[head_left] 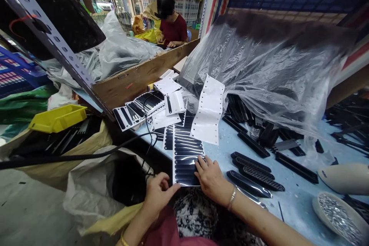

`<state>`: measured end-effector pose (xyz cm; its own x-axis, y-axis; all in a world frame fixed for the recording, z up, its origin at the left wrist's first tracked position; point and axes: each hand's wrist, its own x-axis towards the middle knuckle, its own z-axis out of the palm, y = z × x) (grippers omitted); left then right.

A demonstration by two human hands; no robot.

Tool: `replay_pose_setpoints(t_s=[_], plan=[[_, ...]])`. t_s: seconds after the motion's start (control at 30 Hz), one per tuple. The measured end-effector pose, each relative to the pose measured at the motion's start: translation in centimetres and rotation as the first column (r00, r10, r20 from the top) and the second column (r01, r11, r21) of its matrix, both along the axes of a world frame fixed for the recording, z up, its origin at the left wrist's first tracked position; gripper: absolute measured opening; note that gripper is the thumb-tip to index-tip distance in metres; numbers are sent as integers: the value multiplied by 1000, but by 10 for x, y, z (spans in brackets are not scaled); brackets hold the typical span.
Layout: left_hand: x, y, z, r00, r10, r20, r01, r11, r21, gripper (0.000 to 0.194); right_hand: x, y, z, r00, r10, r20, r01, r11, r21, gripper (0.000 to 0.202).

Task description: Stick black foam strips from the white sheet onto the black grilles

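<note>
A sheet of black strip stickers (184, 153) lies at the near edge of the light blue table (300, 203). Flat on the sheet's right side rests my right hand (211, 178), its fingers spread. At the sheet's lower left corner is my left hand (160, 194), thumb stretched toward the corner and the other fingers curled; whether it pinches the corner is unclear. Beyond the sheet lie a white backing sheet (208, 109) and more sticker sheets (150, 102). To the right of my right hand sit several black combs or handles (256, 169).
A bowl of small metal parts (338, 215) stands at the right, near a beige device (346, 177). Clear plastic (259, 61) covers black parts. A black cable (86, 156) crosses the left. Behind the wooden board (138, 77) sits a person (173, 27).
</note>
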<state>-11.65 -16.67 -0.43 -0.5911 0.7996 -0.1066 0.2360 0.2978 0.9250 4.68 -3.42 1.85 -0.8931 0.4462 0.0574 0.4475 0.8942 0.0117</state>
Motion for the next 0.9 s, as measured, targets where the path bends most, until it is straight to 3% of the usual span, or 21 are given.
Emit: replay_pose_setpoints(t_s=[0.07,0.13,0.23,0.33,0.43,0.53,0.67,0.9], plan=[[10,0,-6,922,-87,376,101,995,-18,26,7,-13,1,1000,-18,2,18,999,46,34],[20,0,-7,764,-134,631,136,990,46,26,13,-20,6,1000,-31,-2,31,998,49,28],[27,-2,1,603,-134,786,83,991,106,23,21,-22,15,994,-68,-83,65,997,-38,14],[25,-8,13,514,-167,841,93,986,138,22,28,-21,17,937,-65,-344,34,995,-96,15],[25,-15,15,524,-146,839,80,989,122,20,29,-24,9,820,27,-571,-138,979,-152,21],[28,-19,9,560,-85,824,34,996,80,17,23,-31,-2,751,37,-660,-252,939,-234,25],[32,-19,2,563,-55,825,-11,997,73,17,15,-41,-13,730,-11,-684,-264,918,-297,24],[33,-13,13,571,-64,819,9,997,72,21,14,-40,-24,775,-70,-628,-193,920,-340,18]])
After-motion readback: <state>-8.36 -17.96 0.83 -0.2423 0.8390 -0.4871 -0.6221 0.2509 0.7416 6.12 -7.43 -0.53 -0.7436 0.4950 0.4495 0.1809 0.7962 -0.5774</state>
